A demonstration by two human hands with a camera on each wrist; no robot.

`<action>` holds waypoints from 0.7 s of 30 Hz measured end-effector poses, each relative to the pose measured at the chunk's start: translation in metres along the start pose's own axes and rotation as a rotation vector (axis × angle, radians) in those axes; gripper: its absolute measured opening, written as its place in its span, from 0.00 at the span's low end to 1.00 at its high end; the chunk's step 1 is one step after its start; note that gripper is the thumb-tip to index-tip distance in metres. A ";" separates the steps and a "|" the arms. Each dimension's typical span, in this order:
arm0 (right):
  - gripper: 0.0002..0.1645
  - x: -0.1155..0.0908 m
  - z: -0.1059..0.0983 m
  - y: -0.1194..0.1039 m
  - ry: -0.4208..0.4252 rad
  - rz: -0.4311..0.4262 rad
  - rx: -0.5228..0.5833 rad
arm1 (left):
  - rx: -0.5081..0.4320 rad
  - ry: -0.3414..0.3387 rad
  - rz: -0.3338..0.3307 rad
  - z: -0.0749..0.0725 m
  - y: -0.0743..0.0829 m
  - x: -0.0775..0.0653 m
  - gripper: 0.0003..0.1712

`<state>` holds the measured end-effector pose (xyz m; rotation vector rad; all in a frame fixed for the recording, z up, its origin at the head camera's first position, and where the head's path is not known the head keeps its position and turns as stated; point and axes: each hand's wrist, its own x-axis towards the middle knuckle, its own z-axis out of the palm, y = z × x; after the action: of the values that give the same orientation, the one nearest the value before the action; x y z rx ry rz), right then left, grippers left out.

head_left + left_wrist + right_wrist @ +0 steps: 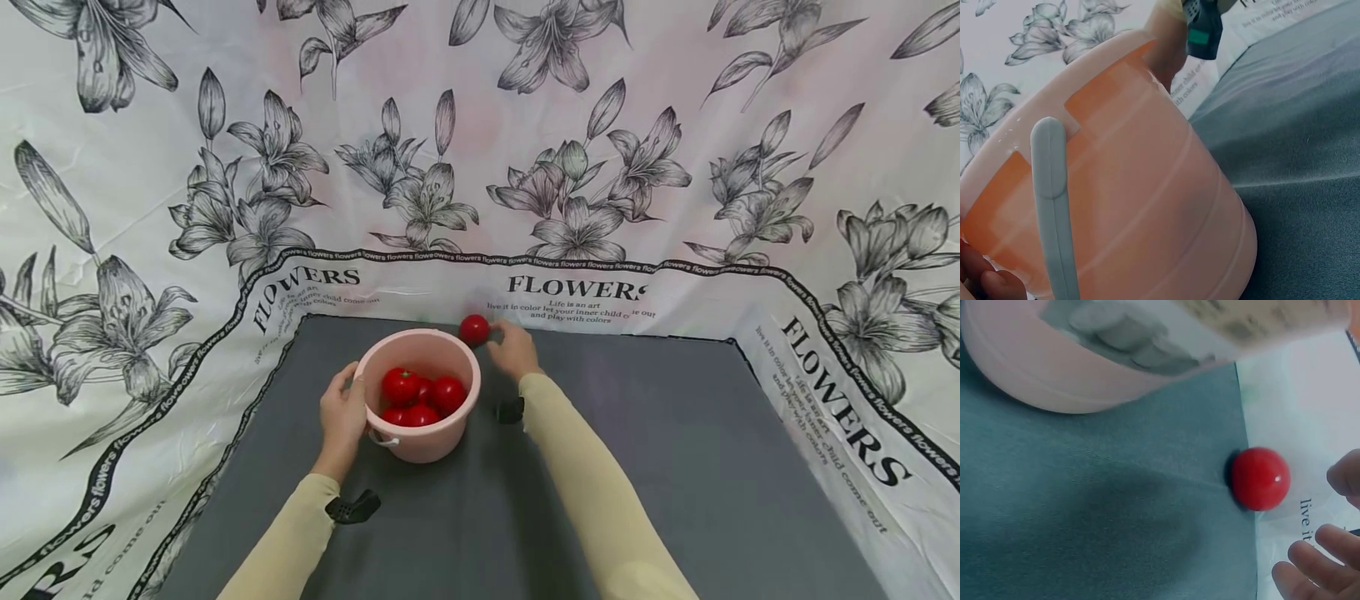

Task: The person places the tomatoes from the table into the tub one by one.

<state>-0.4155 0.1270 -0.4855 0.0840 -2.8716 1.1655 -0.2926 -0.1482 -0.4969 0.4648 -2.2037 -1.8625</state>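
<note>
A pink bucket (422, 446) with several red tomatoes (401, 386) inside stands left of centre in the head view. My left hand (342, 419) grips its rim on the left side; in the left wrist view the fingertips (1004, 286) show at the rim beside the pale handle (1051, 187). A single tomato (474, 330) lies outside the bucket, at the back edge of the table. Just right of it is my right hand (514, 350). In the right wrist view, spread fingers (1319, 569) face this tomato (1260, 479) across a small gap.
A dark grey cloth (645, 450) covers the table. White sheeting (450, 287) with printed flowers rises behind it and along both sides. Each wrist wears a black device (352, 507).
</note>
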 end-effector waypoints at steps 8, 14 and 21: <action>0.29 0.012 0.017 0.018 -0.064 0.014 -0.045 | 0.013 -0.023 -0.004 -0.004 -0.010 -0.007 0.25; 0.36 0.029 0.038 0.026 -0.126 0.021 -0.052 | 0.044 -0.008 -0.003 -0.011 -0.016 -0.013 0.25; 0.42 0.055 0.032 0.030 -0.142 0.015 -0.104 | 0.057 -0.001 0.034 -0.004 -0.005 -0.008 0.25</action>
<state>-0.4728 0.1238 -0.5261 0.1475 -3.0553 1.0501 -0.2828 -0.1495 -0.5007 0.4336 -2.2561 -1.7873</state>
